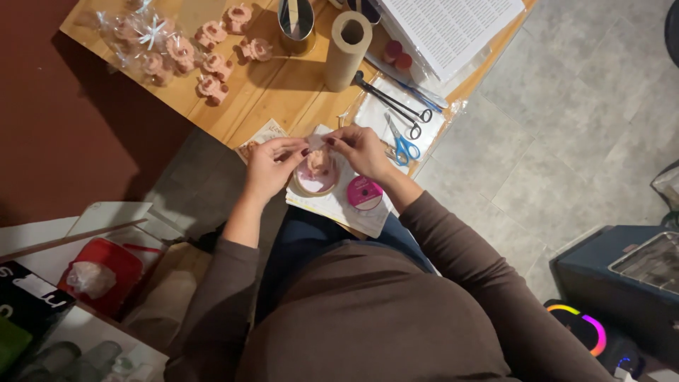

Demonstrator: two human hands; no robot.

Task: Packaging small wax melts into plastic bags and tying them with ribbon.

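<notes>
Both arms reach forward from the body, bent at the elbows, in brown sleeves, and the hands meet over the near edge of the wooden table (297,99). The left hand (269,168) is turned palm down, its fingers curled in, thumb and forefinger pinched on the left edge of a clear wrap (316,141). The right hand (364,150) mirrors it from the right, fingertips closed on the same wrap, so both hands are nearly shut and touching at the fingertips.

Just below the fingertips, between the two hands, stands a small pink piece (318,163) on a round pink disc (315,180); whether the wrap encloses it I cannot tell. The disc lies on a pale sheet (332,205), with a ribbon spool (365,193) just right of it, beneath the right wrist.

Farther right lie blue scissors (404,147) and black scissors (396,106). Beyond the hands stands a paper roll (346,49), and at the far left more pink pieces (212,64) beside a bag (145,39) of them.
</notes>
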